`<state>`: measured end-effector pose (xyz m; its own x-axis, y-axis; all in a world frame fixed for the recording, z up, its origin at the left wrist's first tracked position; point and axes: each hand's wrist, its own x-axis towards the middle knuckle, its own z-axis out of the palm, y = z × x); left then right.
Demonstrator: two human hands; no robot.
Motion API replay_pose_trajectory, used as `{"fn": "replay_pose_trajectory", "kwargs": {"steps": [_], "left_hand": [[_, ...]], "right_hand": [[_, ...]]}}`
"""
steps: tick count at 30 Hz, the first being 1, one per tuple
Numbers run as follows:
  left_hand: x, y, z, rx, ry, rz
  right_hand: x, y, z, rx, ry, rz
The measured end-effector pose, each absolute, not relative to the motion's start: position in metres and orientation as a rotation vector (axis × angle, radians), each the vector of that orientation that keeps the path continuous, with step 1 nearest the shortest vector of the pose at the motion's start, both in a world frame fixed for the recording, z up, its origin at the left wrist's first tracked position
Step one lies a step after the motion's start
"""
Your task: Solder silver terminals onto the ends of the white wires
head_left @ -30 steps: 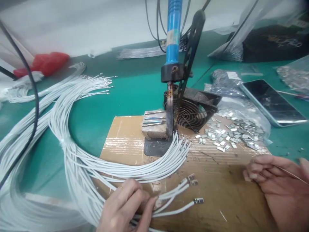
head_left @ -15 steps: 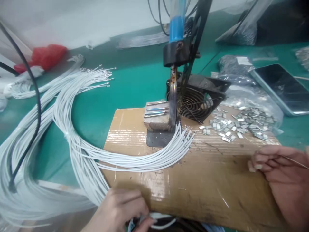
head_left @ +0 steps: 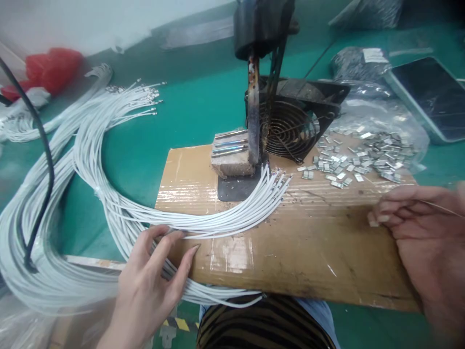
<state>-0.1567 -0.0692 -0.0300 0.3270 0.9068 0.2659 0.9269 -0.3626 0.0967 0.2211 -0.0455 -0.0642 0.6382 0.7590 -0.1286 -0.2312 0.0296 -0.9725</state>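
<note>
My left hand [head_left: 154, 271] is open, thumb and fingers apart, its fingertips at the near edge of a bundle of white cables [head_left: 203, 224]. These cables curve across the cardboard [head_left: 290, 257], their bare-tipped ends fanned out beside a block [head_left: 234, 167] with bright grooves on top. More white cables [head_left: 218, 293] pass beneath my left hand and hang over the board's front edge. At the right, my right hand [head_left: 417, 223] is closed with curled fingers around a thin solder wire [head_left: 441, 208]. Small flat metal pieces [head_left: 358, 160] lie heaped beyond that hand.
An upright iron in a black clamp [head_left: 263, 29] stands behind the block, with a black fan [head_left: 290, 128] at its side. A phone [head_left: 432, 97] rests on plastic bags at the right. A black cord [head_left: 47, 179] crosses the coiled cables at the left.
My left hand has risen from below the board's front edge to the cable bundle, and its fingers have spread. My right hand still has the wire. The view has tilted downward.
</note>
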Motion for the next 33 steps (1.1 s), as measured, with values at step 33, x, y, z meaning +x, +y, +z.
{"fn": "replay_pose_trajectory", "kwargs": {"steps": [33], "left_hand": [[-0.05, -0.036, -0.019, -3.11, -1.892, -1.28]], "right_hand": [[0.22, 0.001, -0.027, -2.109, -1.442, 0.642]]}}
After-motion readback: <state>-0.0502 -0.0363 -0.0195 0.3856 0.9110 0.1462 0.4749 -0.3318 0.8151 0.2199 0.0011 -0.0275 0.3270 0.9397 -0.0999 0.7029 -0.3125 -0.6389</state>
